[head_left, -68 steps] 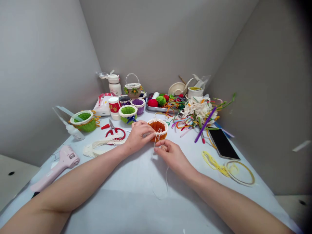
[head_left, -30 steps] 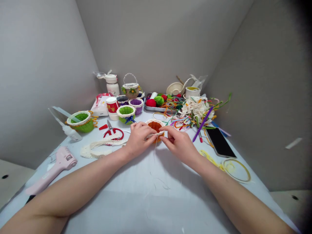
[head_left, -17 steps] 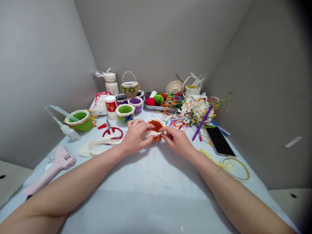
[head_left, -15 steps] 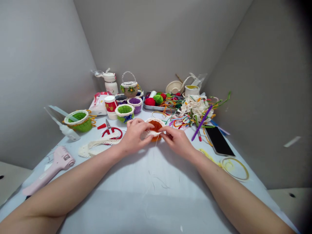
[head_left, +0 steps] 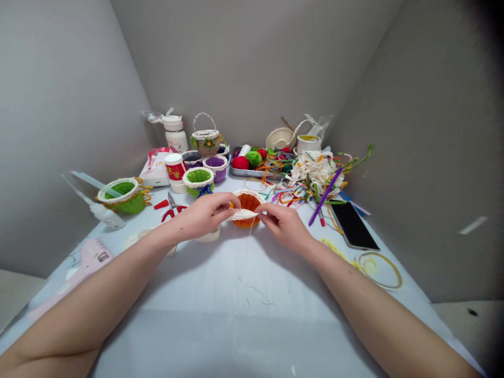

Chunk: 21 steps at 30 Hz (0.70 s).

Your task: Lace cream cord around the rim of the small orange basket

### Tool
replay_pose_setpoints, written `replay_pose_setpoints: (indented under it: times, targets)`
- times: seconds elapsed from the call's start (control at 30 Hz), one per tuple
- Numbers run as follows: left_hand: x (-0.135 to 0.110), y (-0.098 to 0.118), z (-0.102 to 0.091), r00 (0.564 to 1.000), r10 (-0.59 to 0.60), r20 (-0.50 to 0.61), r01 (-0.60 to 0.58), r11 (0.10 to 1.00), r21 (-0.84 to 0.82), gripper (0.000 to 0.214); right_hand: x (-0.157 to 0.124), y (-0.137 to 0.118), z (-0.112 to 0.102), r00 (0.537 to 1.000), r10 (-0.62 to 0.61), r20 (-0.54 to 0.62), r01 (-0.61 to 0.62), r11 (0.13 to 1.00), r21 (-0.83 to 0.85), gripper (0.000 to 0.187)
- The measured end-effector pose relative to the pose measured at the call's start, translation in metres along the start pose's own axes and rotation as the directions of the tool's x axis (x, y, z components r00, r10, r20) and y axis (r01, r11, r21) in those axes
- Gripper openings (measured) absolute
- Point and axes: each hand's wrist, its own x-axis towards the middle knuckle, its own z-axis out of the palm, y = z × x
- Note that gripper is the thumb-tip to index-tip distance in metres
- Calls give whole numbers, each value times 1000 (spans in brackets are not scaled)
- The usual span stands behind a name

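Note:
A small orange woven basket with a white lace rim stands on the white table at the middle. A strip of cream lace trim is stretched across its front. My left hand pinches the lace's left part, lifted above the table, with more lace hanging down from under it. The right end of the lace is pinched by my right hand, and a thin white thread hangs from that spot.
Red scissors, a pink glue gun and green baskets lie to the left. Cups, a bottle and a tray of yarn balls line the back. Coloured strips, a phone and yellow rings lie at right.
My left hand has risen off the table and lifted the lace strip with it. My right hand moved from the loose thread up to the lace at the basket's front.

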Motion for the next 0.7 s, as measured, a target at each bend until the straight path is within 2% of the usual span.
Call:
replay_pose_setpoints:
  times: [0.13, 0.27, 0.33, 0.5, 0.7]
  targets:
    - [3, -10, 6, 996, 81, -23, -79, 994, 79, 31, 0, 1, 1, 1000, 0, 1, 0, 1000, 11, 14]
    - [4, -14, 10, 986, 155, -65, -149, 985, 83, 39, 0, 1, 1, 1000, 4, 13, -4, 1000, 10, 14]
    - [4, -15, 11, 975, 198, -98, -190, 978, 84, 36, 0, 1, 0, 1000, 6, 11, -6, 1000, 8, 14]
    - [4, -20, 17, 955, 243, -172, -223, 966, 130, 14, 1, 1, 0, 1000, 2, 7, -2, 1000, 16, 14]
    - [5, -25, 26, 942, 270, -200, -242, 958, 154, 14, 0, -7, -4, 1000, 5, 12, -5, 1000, -14, 15]
